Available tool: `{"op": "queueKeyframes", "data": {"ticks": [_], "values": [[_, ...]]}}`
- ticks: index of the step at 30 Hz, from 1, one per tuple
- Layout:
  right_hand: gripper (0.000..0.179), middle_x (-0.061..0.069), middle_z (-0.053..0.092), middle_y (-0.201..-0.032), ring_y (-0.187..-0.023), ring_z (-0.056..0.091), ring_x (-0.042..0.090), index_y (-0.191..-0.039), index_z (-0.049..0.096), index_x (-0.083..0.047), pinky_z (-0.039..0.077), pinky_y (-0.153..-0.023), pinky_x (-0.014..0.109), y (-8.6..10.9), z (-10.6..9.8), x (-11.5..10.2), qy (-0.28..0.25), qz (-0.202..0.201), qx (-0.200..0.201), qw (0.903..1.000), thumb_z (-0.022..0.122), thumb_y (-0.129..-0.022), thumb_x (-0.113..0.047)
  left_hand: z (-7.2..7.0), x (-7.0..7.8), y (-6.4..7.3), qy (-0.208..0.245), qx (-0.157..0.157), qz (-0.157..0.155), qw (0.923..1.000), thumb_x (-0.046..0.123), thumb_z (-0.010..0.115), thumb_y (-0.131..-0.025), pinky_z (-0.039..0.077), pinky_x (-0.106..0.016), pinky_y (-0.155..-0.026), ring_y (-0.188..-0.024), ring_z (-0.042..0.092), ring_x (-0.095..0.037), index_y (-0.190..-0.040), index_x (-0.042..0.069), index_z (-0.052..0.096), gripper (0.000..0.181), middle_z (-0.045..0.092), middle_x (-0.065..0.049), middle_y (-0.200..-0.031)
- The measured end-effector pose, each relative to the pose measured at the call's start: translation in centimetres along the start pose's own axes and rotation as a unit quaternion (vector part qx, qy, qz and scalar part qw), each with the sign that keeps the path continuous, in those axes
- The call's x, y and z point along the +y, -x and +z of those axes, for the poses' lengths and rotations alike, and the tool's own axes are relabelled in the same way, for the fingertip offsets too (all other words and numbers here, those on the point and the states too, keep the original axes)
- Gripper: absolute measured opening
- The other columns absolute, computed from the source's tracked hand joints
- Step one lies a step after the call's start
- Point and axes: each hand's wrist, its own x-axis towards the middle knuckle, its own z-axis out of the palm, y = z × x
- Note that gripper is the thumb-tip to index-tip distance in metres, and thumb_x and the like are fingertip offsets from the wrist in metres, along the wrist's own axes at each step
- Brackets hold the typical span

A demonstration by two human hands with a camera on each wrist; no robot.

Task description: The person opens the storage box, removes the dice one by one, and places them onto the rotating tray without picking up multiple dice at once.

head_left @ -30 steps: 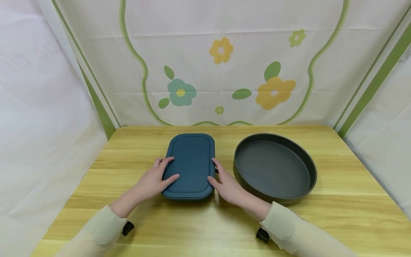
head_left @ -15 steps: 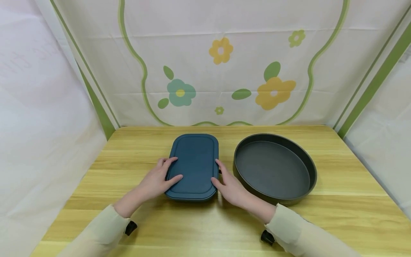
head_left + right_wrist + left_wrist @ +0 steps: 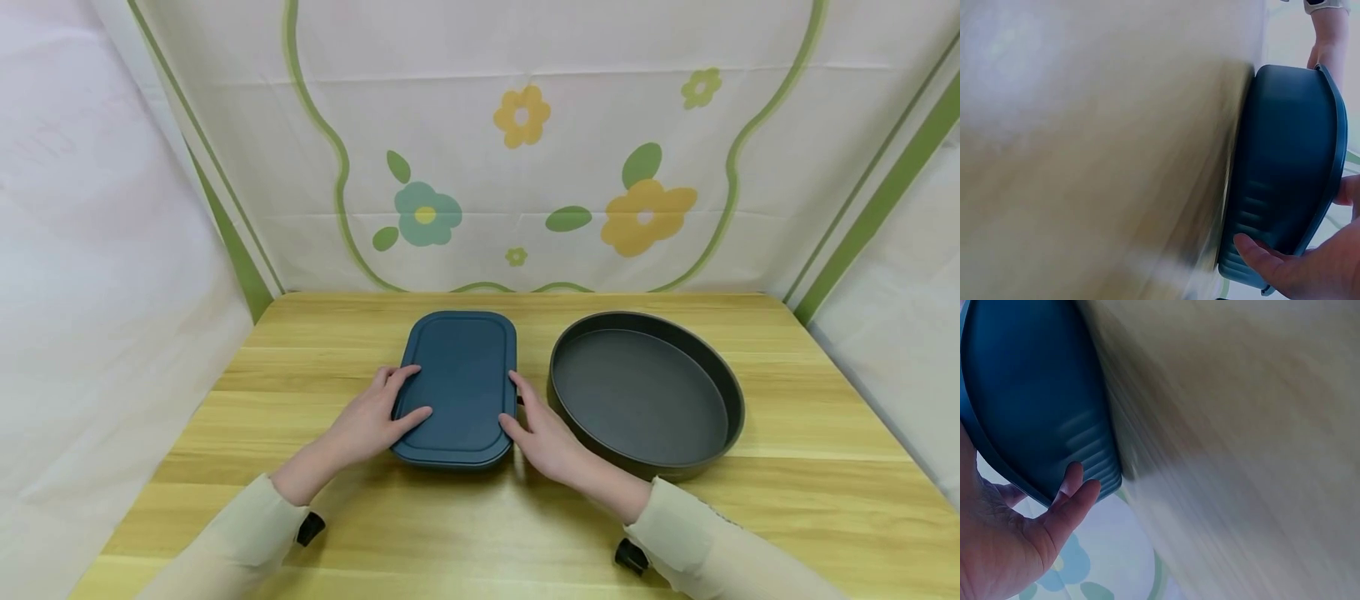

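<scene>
A dark blue rectangular food container with a lid (image 3: 467, 350) stands on the wooden table, left of the pan. My left hand (image 3: 367, 421) grips its left side, thumb on the lid and fingers down the wall. On the opposite side my right hand (image 3: 551, 437) holds it, thumb at the lid's edge. The left wrist view shows the container's ribbed wall (image 3: 1035, 381) with the left hand's fingertips (image 3: 1089, 487) against it. In the right wrist view, the container's base (image 3: 1291, 144) sits at the table surface and a right fingertip (image 3: 1244, 242) touches the ribs. The inside is hidden by the lid.
A large round dark grey pan (image 3: 645, 392) stands close to the right of my right hand and forearm. White cloth with printed flowers (image 3: 517, 117) hangs behind the wooden table (image 3: 465, 533), and plain white cloth is at both sides.
Both hands have moved the container slightly to the right, nearer the pan, mostly in the first half second. The grip looks the same. The head view has shifted a little.
</scene>
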Motion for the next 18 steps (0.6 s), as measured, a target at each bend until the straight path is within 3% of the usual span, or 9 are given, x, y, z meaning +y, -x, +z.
{"op": "queueKeyframes", "data": {"ticks": [18], "values": [[0.069,0.010,0.018,-0.159,-0.142,0.024,0.030,-0.157,0.012,-0.017,0.028,-0.108,0.055,-0.08,-0.22,-0.05,-0.003,0.003,-0.003,1.0000,0.050,-0.102,-0.033,0.10,0.16,-0.10,-0.006,-0.003,-0.003,1.0000,0.057,0.054,-0.094,0.050,-0.048,-0.082,-0.100,0.060,-0.032,-0.149,0.012,0.035,0.074,0.040,-0.019,-0.136]]}}
